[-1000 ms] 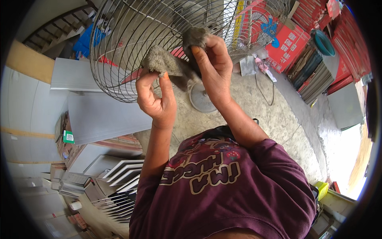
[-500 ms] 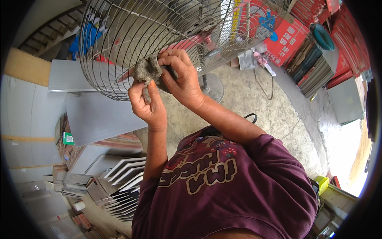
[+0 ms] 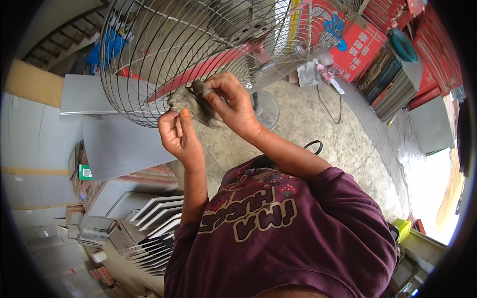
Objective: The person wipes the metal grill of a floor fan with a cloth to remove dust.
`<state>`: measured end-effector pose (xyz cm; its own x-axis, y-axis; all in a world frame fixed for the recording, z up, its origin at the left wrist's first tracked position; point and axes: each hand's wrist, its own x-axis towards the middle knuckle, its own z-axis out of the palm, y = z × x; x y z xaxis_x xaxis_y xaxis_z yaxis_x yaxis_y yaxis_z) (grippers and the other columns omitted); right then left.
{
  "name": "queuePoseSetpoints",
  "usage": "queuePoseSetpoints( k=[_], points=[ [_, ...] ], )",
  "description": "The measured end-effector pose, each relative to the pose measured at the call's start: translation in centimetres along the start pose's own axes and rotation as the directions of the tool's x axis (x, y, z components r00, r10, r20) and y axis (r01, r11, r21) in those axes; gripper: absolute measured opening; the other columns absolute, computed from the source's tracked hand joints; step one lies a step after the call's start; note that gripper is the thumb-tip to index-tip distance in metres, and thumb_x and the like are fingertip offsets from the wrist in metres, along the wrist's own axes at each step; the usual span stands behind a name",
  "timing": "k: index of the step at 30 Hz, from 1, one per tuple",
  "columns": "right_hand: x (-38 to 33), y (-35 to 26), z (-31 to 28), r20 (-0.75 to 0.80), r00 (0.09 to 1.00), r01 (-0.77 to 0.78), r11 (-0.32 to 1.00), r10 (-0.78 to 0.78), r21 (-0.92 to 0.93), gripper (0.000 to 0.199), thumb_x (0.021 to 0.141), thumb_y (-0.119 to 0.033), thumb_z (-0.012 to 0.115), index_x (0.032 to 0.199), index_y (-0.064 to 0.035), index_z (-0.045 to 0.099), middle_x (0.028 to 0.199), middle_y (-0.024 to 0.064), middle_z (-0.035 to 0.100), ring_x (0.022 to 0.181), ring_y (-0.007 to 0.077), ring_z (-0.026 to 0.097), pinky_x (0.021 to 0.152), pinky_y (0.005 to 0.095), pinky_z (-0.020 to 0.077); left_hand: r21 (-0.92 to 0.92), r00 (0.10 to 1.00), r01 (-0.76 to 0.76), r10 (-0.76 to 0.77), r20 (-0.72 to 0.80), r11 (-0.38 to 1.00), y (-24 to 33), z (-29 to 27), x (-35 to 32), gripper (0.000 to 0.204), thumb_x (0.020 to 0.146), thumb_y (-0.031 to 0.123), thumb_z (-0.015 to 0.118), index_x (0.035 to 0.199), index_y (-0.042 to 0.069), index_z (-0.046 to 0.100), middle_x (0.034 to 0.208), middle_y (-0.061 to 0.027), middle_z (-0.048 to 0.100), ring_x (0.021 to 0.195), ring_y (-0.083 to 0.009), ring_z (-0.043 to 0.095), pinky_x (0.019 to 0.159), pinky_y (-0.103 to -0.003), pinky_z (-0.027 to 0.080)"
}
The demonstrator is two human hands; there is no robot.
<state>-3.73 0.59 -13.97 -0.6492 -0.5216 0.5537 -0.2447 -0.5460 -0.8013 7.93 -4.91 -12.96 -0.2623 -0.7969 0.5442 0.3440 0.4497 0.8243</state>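
A large fan with a round wire guard [image 3: 149, 59] stands in front of me, its red blade [image 3: 198, 69] showing behind the wires. At the lower rim of the guard is a dirty, grey-brown rag [image 3: 183, 99], crumpled and hanging down between my hands. My left hand [image 3: 182, 141] pinches its lower left part between thumb and fingers; the thumbnail is orange. With bent fingers, my right hand [image 3: 233, 107] grips the darker upper right part of the rag. Whether the rag wraps around a wire is hidden by the folds and fingers.
The fan's round base [image 3: 268, 111] rests on the concrete floor. Grey panels [image 3: 124, 146] lie to the left, above white-edged slabs [image 3: 159, 211] in a rack. Red cartons [image 3: 357, 52], a teal basin [image 3: 403, 46] and stacked boards [image 3: 392, 94] stand at the far right.
The right hand has shifted slightly right and down, and the rag has changed shape, now hanging lower between the hands. The left hand has dropped a little. The fan blade behind the guard shows more plainly.
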Motion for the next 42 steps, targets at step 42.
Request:
queuePoseSetpoints(
  k=[42],
  points=[
    [-1.1, 3.1, -0.8, -0.087, 0.996, -0.036, 0.997, 0.030, -0.068, 0.019, 0.081, 0.005, 0.065, 0.098, -0.0015, 0.061, 0.098, 0.0062, 0.060, 0.087, 0.0200, 0.061, 0.077, 0.0286, 0.0487, -0.136, 0.975, 0.212, -0.220, -0.042, 0.968, 0.3, 1.0, 0.3, 0.014, 0.090, 0.007, 0.066, 0.100, 0.005, 0.057, 0.090, -0.0019, 0.060, 0.078, -0.0097, 0.052, 0.073, -0.025, 0.042]
  ],
)
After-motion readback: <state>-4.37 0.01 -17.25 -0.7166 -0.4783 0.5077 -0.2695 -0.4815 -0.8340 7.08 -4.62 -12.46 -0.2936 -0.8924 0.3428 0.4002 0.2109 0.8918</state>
